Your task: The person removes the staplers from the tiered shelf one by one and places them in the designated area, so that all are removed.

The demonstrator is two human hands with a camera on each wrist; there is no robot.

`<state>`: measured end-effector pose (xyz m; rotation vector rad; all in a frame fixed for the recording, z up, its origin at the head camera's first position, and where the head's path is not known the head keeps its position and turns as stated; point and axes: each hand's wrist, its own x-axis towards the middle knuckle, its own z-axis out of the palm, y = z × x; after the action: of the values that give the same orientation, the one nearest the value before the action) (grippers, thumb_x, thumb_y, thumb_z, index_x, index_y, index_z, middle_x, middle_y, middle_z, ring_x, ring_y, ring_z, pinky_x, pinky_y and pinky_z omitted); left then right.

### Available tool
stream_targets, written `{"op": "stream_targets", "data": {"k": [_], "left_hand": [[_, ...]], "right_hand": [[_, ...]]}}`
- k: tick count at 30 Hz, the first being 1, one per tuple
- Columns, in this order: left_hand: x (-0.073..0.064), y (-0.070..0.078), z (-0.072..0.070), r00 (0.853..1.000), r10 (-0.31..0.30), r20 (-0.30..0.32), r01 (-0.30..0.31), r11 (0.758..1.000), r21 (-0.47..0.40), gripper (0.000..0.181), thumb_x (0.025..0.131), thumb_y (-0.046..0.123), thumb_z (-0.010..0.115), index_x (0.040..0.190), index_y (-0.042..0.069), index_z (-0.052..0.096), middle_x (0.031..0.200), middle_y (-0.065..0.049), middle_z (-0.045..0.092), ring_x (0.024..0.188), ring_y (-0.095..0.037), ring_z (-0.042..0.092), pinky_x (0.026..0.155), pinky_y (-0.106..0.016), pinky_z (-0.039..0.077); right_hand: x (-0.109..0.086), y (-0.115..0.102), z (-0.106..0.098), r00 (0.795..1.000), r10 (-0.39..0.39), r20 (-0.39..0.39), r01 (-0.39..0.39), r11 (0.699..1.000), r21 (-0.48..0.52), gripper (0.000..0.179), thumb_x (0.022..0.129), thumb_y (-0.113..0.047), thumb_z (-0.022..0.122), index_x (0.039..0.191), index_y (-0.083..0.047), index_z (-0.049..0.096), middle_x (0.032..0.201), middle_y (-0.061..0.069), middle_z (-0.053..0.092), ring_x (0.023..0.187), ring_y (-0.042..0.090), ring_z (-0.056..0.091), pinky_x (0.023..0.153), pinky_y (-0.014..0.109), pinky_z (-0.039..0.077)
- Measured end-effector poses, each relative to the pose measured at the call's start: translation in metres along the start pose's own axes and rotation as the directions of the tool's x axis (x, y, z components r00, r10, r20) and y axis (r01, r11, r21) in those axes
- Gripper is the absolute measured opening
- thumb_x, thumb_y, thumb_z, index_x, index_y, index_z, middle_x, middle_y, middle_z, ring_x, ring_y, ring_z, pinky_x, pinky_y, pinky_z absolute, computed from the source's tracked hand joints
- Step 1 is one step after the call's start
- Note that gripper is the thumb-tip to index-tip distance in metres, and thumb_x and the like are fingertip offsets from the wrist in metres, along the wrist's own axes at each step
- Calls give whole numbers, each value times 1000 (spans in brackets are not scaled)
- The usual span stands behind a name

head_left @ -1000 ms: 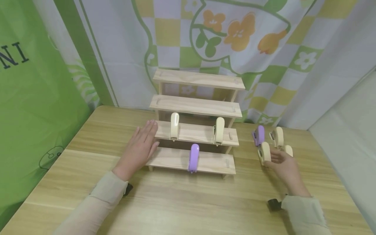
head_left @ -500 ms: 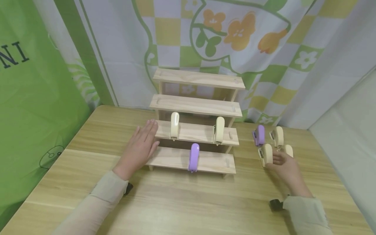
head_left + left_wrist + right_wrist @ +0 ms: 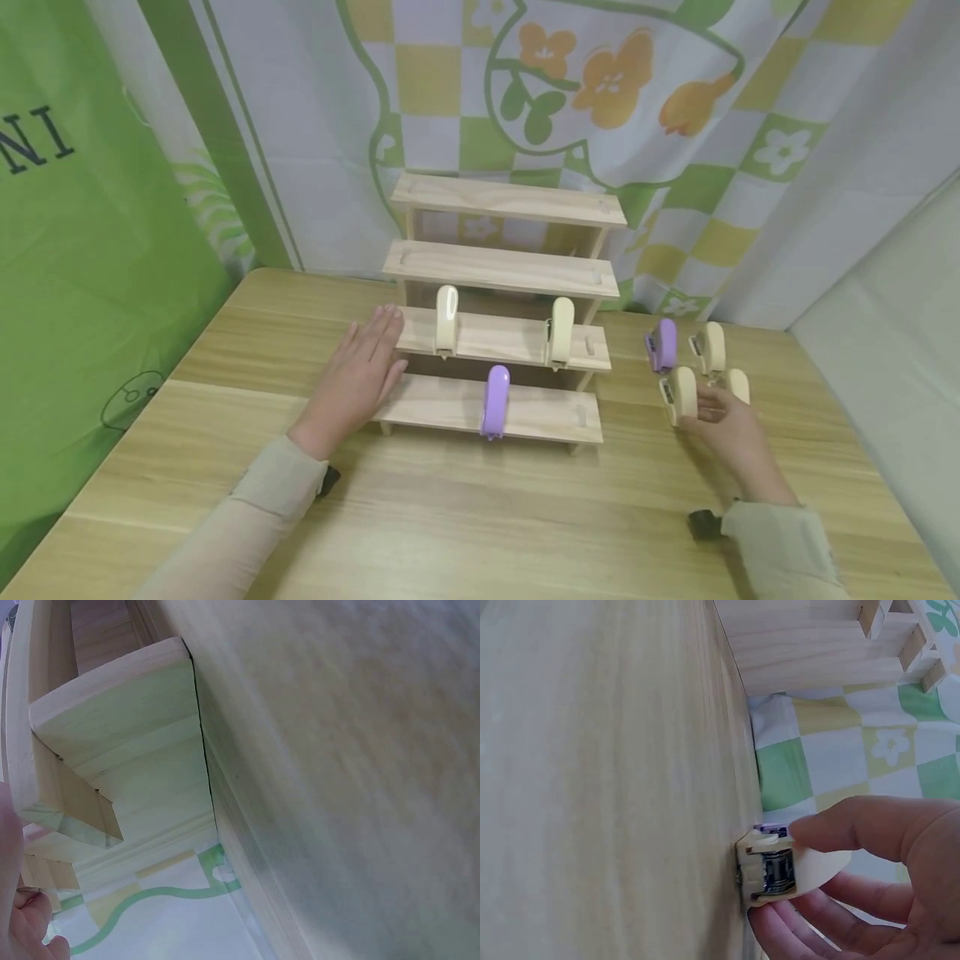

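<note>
My right hand (image 3: 731, 433) pinches a cream stapler (image 3: 681, 396) at the table's right, thumb on one side and fingers on the other. In the right wrist view, that stapler's (image 3: 778, 871) end is low against the tabletop. My left hand (image 3: 352, 383) lies with straight fingers against the left end of a stepped wooden rack (image 3: 498, 340). The third shelf down bears two cream staplers, one left (image 3: 446, 321) and one right (image 3: 561, 333). On the lowest shelf stands a purple stapler (image 3: 495, 402).
Close to my right hand stand a purple stapler (image 3: 662, 346), a cream stapler (image 3: 709, 348) and another cream stapler (image 3: 738, 383) partly hidden behind my fingers. A patterned curtain (image 3: 427, 83) hangs behind the wooden table (image 3: 480, 517); a white surface (image 3: 900, 308) borders its right side.
The cream stapler in my right hand has shifted slightly right and toward the table's front edge, then stayed still. My left hand has kept its place at the rack.
</note>
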<state>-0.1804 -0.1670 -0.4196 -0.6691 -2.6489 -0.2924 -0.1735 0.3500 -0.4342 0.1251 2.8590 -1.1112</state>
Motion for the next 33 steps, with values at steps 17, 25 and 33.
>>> {"op": "stream_targets", "data": {"k": [17, 25, 33], "left_hand": [[1, 1, -1, 1000, 0, 2, 0, 1000, -2, 66, 106, 28, 49, 157, -6, 23, 164, -23, 23, 152, -37, 22, 124, -58, 20], [2, 0, 2, 1000, 1, 3, -1, 1000, 5, 66, 106, 29, 48, 157, -6, 23, 164, -23, 24, 152, -37, 22, 123, -58, 20], [1, 1, 1, 1000, 0, 3, 0, 1000, -3, 66, 106, 27, 49, 156, -7, 24, 163, -23, 24, 152, -37, 23, 124, -58, 20]], "right_hand": [[-20, -61, -1, 920, -217, -327, 229, 973, -2, 36, 97, -11, 65, 130, 5, 62, 120, 24, 67, 93, -16, 49, 80, -3, 42], [-32, -99, 10, 868, -290, -403, 340, 938, 59, 30, 94, -1, 64, 122, 8, 65, 117, 23, 67, 94, -18, 51, 80, -1, 46], [-31, -124, 24, 789, -413, -454, 510, 853, 109, 29, 90, 11, 65, 118, 12, 65, 108, 25, 69, 95, -8, 58, 82, 2, 49]]}}
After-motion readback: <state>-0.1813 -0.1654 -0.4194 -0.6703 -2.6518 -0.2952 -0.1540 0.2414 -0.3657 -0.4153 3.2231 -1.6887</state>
